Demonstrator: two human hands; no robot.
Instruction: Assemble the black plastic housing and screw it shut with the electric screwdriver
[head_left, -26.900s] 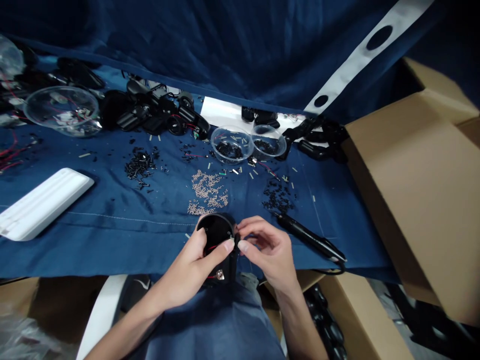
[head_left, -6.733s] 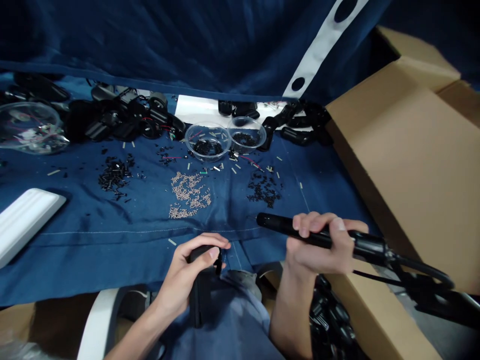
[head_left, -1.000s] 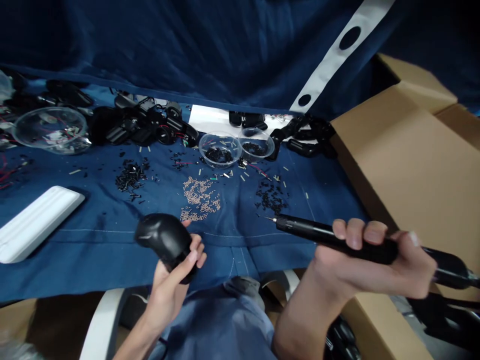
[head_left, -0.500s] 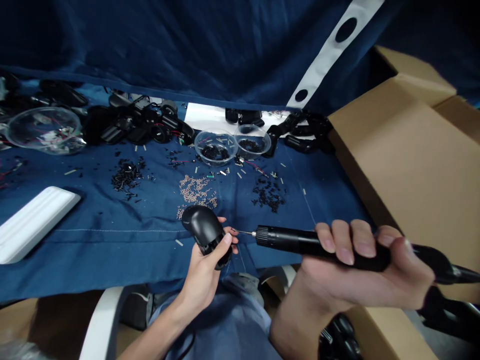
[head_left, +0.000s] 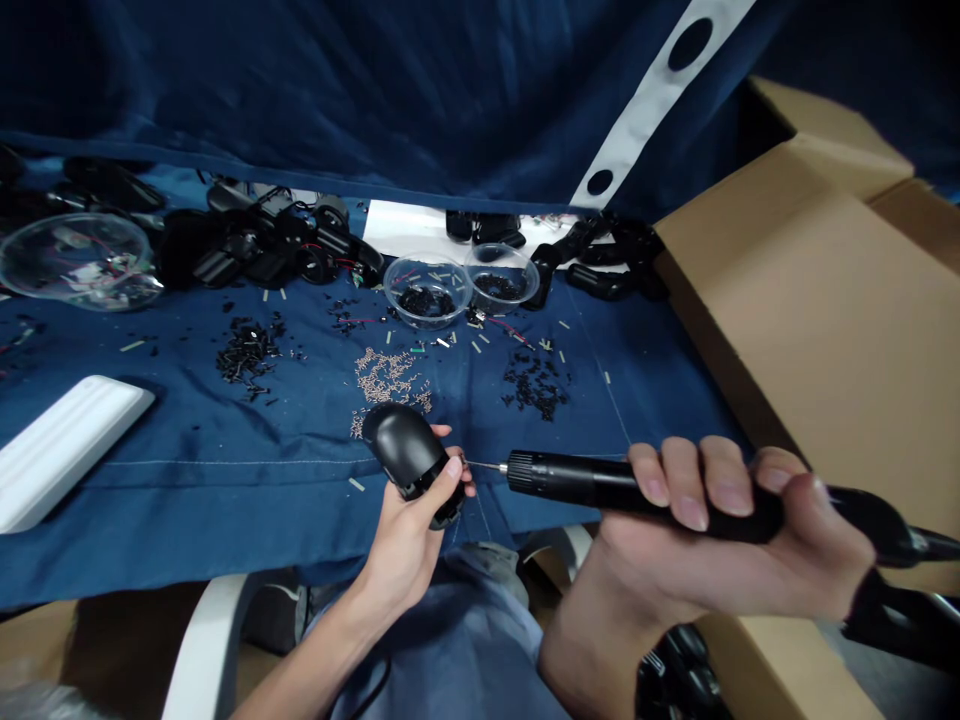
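My left hand point(head_left: 412, 525) is closed round a black rounded plastic housing point(head_left: 405, 447), thumb lying along its lower end. In my right hand point(head_left: 720, 510) is a black electric screwdriver point(head_left: 574, 478), held level with its thin bit point(head_left: 486, 465) pointing left. The bit's tip reaches the fingertips of my left hand at the housing's right side; whether it sits in a screw is too small to tell. Just beyond the housing lies a spread of copper-coloured screws point(head_left: 386, 375). Piles of small black screws lie to the left point(head_left: 247, 350) and right point(head_left: 538, 385).
Two clear bowls point(head_left: 427, 318) with dark small parts stand behind the screws. A larger clear tub point(head_left: 79, 290) is at the far left, near black plastic parts point(head_left: 255, 245). A white block-shaped object point(head_left: 71, 450) lies left; an open cardboard box point(head_left: 817, 300) flanks the right.
The screwdriver's bit has come slightly closer to the housing, its tip now at my left fingertips. The housing has turned a little in my left hand. The view has shifted slightly.
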